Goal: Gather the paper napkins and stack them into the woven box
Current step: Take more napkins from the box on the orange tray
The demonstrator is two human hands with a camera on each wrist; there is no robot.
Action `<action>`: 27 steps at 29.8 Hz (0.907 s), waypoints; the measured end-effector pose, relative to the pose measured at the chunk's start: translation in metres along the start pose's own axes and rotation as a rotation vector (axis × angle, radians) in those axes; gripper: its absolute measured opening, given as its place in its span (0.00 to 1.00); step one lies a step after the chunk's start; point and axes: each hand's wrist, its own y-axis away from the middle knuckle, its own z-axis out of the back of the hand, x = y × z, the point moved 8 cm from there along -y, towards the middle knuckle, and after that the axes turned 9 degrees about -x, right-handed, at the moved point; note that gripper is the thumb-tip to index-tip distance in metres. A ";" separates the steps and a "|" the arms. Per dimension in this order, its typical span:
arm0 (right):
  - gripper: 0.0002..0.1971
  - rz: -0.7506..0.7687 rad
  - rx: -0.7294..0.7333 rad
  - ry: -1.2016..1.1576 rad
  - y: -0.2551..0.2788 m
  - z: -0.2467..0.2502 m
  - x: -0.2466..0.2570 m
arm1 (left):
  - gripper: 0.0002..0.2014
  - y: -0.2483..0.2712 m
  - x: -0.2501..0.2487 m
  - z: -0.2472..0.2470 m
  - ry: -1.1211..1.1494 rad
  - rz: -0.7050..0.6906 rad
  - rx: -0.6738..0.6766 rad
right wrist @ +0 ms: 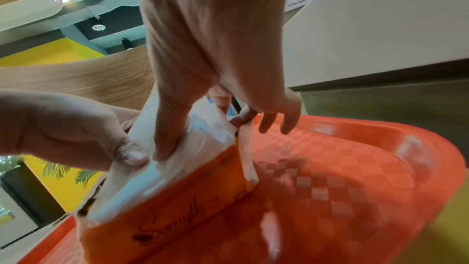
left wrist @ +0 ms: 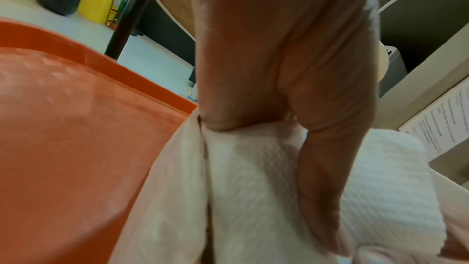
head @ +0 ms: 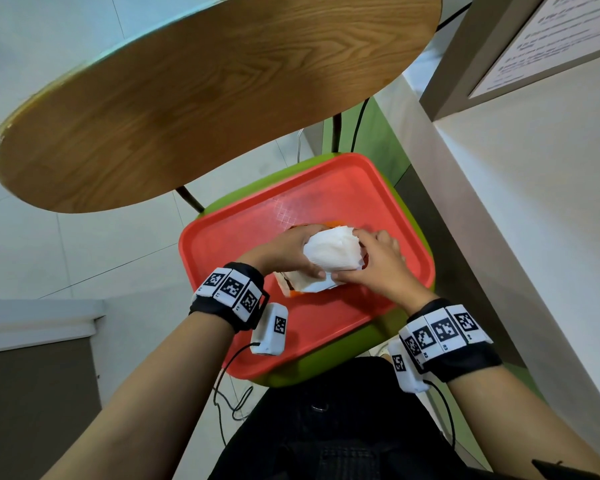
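Note:
A thick wad of white paper napkins (head: 333, 251) is held between both hands above the orange box (head: 290, 294), which stands on the red tray (head: 243, 237). My left hand (head: 291, 252) grips the wad's left side, thumb on the near edge. My right hand (head: 368, 263) grips the right side, thumb pressing the near corner. In the right wrist view the right hand (right wrist: 215, 47) pushes the napkins (right wrist: 200, 133) down into the open top of the orange box (right wrist: 190, 208), with the left hand (right wrist: 63, 127) opposite. The left wrist view shows the napkins (left wrist: 253, 178) under the left hand (left wrist: 279, 67).
The tray lies on a green chair seat (head: 326, 372). A round wooden table (head: 205, 98) overhangs the far left. A white counter wall (head: 499, 220) runs close along the right. Wrist-camera cables (head: 222, 393) hang near my lap.

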 end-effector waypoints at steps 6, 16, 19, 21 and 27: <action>0.36 0.213 -0.130 -0.030 0.007 0.008 0.014 | 0.41 0.001 -0.004 0.003 -0.166 0.002 -0.050; 0.30 0.044 0.053 -0.532 0.014 0.009 -0.001 | 0.33 0.013 -0.015 0.021 -0.147 0.000 0.004; 0.31 -0.008 0.053 -0.711 0.016 0.014 -0.007 | 0.31 0.018 -0.018 0.031 -0.037 0.025 -0.037; 0.31 -0.068 0.026 -0.802 0.015 0.013 -0.014 | 0.32 0.021 -0.017 0.037 0.052 0.045 -0.076; 0.29 -0.144 -0.016 -0.944 0.017 0.011 -0.024 | 0.32 0.032 -0.018 0.037 0.245 0.038 -0.156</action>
